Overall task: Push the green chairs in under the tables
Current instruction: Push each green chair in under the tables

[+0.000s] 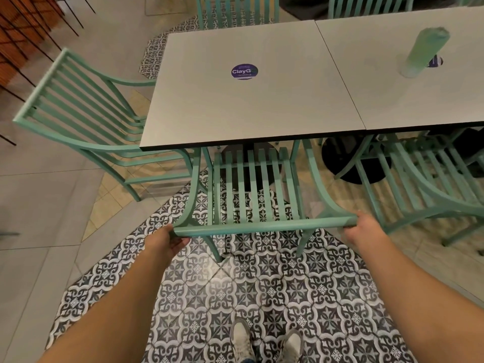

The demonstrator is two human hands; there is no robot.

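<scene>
While both hands grip the ends of its rounded top rail, left hand (167,238) and right hand (362,224), the mint-green slatted metal chair (258,189) stands on patterned black-and-white floor tiles (275,292), its seat tucked beneath the smooth pale grey square counter (235,100) with a dark edge.

head cam | looks forward-down — close above chair (262,195) — single view
</scene>
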